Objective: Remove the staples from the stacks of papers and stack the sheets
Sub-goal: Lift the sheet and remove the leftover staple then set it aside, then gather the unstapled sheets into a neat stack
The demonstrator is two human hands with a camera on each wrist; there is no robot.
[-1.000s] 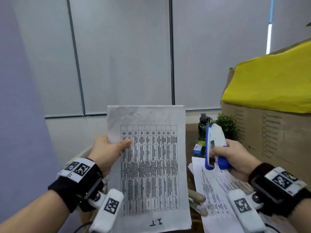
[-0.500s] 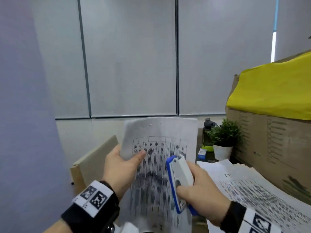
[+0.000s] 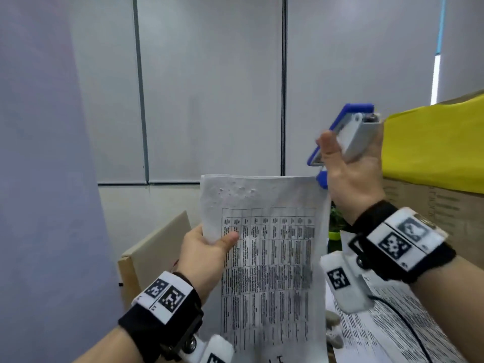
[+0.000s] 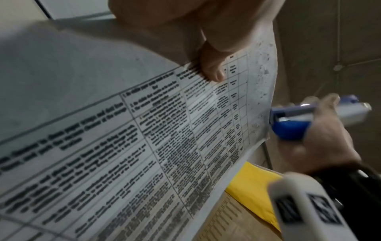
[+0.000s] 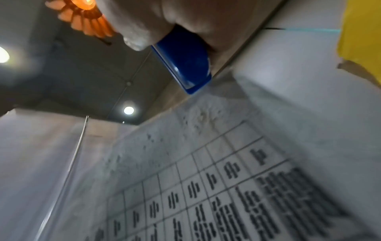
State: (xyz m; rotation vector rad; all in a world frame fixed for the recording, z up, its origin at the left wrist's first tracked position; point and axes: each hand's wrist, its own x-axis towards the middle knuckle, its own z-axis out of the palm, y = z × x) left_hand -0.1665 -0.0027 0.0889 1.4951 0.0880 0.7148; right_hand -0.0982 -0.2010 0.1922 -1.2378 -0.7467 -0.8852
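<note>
My left hand point(image 3: 209, 247) holds a printed sheet point(image 3: 269, 263) upright by its left edge, thumb across the table print. In the left wrist view the thumb point(image 4: 212, 68) lies on the sheet point(image 4: 144, 146). The sheet's top margin is dimpled with staple holes; no staple shows. My right hand point(image 3: 351, 166) grips a blue and white stapler-type tool point(image 3: 345, 132), raised at the sheet's top right corner. Its blue tip point(image 4: 288, 124) meets the paper's edge in the left wrist view. The right wrist view shows the blue tip point(image 5: 185, 65) just above the sheet point(image 5: 206, 179).
A cardboard box point(image 3: 434, 210) under a yellow cover point(image 3: 432, 148) stands at the right. Printed sheets point(image 3: 408, 326) lie on the desk below my right wrist. A small green plant point(image 3: 336, 218) peeks from behind the held sheet. A beige board point(image 3: 154, 247) leans at the left.
My right hand has risen with the tool from in front of the sheet's middle to its top right corner. The left hand still holds the sheet, now straighter and higher in view.
</note>
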